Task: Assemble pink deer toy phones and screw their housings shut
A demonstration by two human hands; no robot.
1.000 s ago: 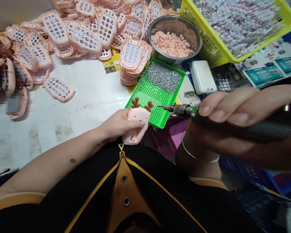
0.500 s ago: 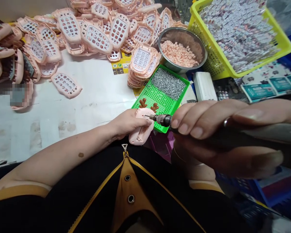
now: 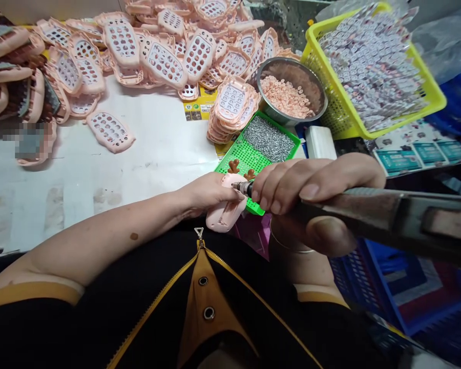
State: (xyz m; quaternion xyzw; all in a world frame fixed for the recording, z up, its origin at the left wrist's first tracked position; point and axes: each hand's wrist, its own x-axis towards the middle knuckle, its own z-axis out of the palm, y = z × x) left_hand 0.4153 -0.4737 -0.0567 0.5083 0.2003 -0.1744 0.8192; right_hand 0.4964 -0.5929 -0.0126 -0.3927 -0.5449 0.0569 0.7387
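Observation:
My left hand [image 3: 209, 192] is closed around a pink toy phone [image 3: 225, 214] with two brown antlers at its top end. Its back, with an oblong recess, faces up. My right hand [image 3: 292, 192] wraps around a dark electric screwdriver [image 3: 392, 212], which comes in from the right. The screwdriver's tip meets the phone's back near the antlers, close to my left thumb. Just behind the phone lies a green tray [image 3: 234, 154] holding a heap of small silver screws [image 3: 271, 137]; my hands hide part of its near end.
Pink phone shells [image 3: 163, 64] are piled at the back, and a stack of shells [image 3: 232, 105] stands beside the tray. Behind are a steel bowl [image 3: 322, 102] of small pink pieces and a yellow basket [image 3: 372, 134] full of small white printed parts. A blue crate [image 3: 411, 328] sits low right.
My right hand and the screwdriver have moved closer to the phone, and the bit now shows less. My left hand keeps its hold on the phone. The whole view has shifted slightly.

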